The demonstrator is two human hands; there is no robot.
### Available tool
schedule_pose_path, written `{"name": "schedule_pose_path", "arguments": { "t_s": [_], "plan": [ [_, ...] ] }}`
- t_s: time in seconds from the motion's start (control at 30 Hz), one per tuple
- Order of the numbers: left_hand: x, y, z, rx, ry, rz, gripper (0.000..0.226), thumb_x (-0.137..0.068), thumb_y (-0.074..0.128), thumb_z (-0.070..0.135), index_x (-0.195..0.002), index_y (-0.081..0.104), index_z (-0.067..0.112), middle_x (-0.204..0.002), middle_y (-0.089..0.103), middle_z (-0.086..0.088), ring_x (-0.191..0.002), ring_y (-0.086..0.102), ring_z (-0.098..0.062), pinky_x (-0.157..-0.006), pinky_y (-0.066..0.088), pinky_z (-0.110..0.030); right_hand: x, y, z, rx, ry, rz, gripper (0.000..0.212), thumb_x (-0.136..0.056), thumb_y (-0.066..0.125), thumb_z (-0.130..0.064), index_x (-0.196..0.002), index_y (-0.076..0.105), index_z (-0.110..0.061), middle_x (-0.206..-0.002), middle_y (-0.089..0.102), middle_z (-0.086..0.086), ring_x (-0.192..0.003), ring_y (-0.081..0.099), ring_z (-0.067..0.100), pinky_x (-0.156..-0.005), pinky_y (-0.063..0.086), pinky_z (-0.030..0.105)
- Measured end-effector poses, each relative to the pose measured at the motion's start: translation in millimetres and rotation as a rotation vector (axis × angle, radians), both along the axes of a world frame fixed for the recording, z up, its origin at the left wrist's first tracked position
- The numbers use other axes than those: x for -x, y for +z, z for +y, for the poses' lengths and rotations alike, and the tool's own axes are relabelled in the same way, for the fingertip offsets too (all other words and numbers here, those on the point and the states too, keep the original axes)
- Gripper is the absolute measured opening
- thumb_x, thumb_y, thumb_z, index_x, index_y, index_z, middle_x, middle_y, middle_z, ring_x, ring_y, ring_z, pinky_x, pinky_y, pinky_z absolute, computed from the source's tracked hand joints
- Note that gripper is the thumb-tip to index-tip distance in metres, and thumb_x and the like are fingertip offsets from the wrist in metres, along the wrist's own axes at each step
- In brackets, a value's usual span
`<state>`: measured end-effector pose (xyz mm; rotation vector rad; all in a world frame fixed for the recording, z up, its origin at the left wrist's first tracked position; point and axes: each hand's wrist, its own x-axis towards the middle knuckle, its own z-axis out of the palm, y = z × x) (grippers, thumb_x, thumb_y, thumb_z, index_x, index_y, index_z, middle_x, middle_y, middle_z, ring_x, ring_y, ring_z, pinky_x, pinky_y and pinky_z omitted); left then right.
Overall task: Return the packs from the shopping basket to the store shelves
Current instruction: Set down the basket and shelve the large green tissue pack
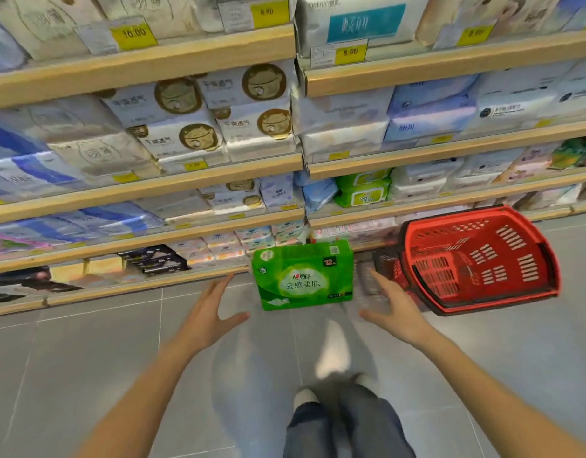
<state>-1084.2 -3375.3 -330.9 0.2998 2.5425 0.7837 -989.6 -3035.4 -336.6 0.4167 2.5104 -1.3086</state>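
Observation:
A green tissue pack (304, 276) stands upright on the grey floor in front of the lowest shelf. My left hand (211, 309) hovers to its left, fingers spread, not touching it. My right hand (391, 309) hovers to its right, also spread and holding nothing. The red shopping basket (480, 259) sits on the floor just right of my right hand, tipped toward me; I see no packs inside it.
Wooden-edged shelves (146, 186) full of white, blue and green packs fill the upper half of the view, with yellow price tags (133, 34). My legs and shoes (334, 408) are below on grey floor tiles.

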Motion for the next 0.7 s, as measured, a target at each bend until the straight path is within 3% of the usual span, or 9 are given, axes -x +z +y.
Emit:
{"name": "schedule_pose_path", "arguments": {
  "t_s": [0.3,0.4,0.63,0.7],
  "plan": [
    [59,-155,14,0.011,0.036,-0.070,0.086,-0.073,0.072,0.040,-0.143,0.027,0.023,-0.142,0.037,-0.010,-0.126,0.043,-0.025,-0.103,0.038,-0.035,59,-149,8,-0.017,0.035,-0.082,0.087,-0.070,0.075,-0.017,-0.143,0.027,-0.013,-0.146,0.036,0.012,-0.134,0.033,0.026,-0.108,0.025,0.030],
    [76,-227,21,0.001,0.030,-0.075,0.086,-0.073,0.072,0.041,-0.144,0.026,0.024,-0.143,0.036,-0.009,-0.128,0.040,-0.023,-0.104,0.036,-0.033,73,-220,11,-0.001,0.030,-0.097,0.090,-0.064,0.068,-0.031,-0.142,0.022,-0.026,-0.147,0.034,0.011,-0.135,0.031,0.026,-0.109,0.026,0.033],
    [103,-395,27,-0.006,0.091,-0.069,0.089,-0.073,0.074,0.036,-0.144,0.022,0.028,-0.146,0.028,-0.010,-0.133,0.035,-0.025,-0.103,0.035,-0.034,95,-377,35,-0.007,-0.018,-0.084,0.095,-0.061,0.069,-0.032,-0.130,0.008,-0.056,-0.149,0.028,0.010,-0.139,0.023,0.028,-0.110,0.027,0.039],
    [109,-435,28,0.004,0.117,-0.047,0.093,-0.071,0.075,0.035,-0.145,0.019,0.029,-0.151,0.020,-0.013,-0.139,0.026,-0.025,-0.106,0.032,-0.039,101,-413,44,-0.026,-0.036,-0.058,0.097,-0.059,0.066,-0.036,-0.132,0.006,-0.054,-0.149,0.026,0.008,-0.140,0.021,0.028,-0.110,0.028,0.040]
  ]
}}
